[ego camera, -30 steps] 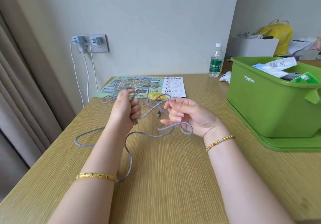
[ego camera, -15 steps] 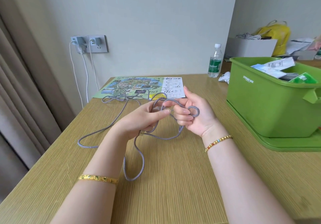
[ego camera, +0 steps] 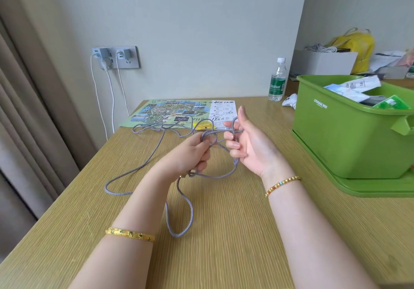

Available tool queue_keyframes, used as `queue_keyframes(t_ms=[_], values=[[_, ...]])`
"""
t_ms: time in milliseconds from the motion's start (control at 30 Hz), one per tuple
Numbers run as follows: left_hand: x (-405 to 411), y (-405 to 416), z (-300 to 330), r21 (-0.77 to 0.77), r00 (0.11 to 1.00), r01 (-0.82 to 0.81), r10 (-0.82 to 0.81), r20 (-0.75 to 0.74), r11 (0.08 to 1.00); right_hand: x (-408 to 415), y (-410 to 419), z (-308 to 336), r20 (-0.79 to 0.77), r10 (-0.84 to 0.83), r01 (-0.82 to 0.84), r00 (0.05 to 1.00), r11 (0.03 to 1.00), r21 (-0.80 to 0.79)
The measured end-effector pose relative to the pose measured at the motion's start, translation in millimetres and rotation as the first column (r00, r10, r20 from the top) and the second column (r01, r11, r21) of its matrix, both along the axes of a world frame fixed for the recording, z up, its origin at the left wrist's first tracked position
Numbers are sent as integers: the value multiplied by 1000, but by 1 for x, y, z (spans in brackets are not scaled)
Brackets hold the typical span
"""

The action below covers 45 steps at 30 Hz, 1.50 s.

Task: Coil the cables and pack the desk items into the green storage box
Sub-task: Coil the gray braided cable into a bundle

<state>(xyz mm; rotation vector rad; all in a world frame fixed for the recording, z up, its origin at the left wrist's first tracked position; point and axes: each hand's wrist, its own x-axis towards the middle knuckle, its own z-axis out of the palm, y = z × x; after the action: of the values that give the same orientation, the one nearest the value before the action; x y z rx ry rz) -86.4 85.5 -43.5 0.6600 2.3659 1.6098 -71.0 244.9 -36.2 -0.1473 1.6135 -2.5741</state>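
Coiling a grey braided cable between both hands above the desk.

Left hand: fingers curled round a bunch of strands, apparently feeding slack. Right hand: palm up, fingers curled with loops wound round them, likely serving as the former for the coil. Remaining cable: trails loose across the desk toward the map sheet and hangs in a loop near the body. Green storage box: right of the hands, well apart, open-topped, already holding papers; bare desk lies between, and the desk's left edge is close to the trailing cable.
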Motion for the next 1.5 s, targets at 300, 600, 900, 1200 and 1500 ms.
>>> queue_keyframes(t_ms=[300, 600, 900, 1200, 1500], values=[[-11, 4, -9, -170, 937, -205, 143, -320, 964, -5, -8, -11, -297, -502, 569, 812, 567, 596], [-22, 0, -15, -127, 785, -476, 355, -508, 870, -4, -11, -14, -596, -501, 763, 628, 244, 599], [-20, 3, -8, 607, 949, -313, 217, 227, 730, -10, -8, -16, -351, -488, 597, 799, 578, 556], [-19, 2, -7, 721, 966, -248, 109, 235, 648, 4, -17, -14, 18, -69, 17, 997, 484, 875], [-12, 4, 4, 799, 980, -143, -29, 196, 584, 7, -25, -12, -27, -6, 26, 1000, 511, 859]])
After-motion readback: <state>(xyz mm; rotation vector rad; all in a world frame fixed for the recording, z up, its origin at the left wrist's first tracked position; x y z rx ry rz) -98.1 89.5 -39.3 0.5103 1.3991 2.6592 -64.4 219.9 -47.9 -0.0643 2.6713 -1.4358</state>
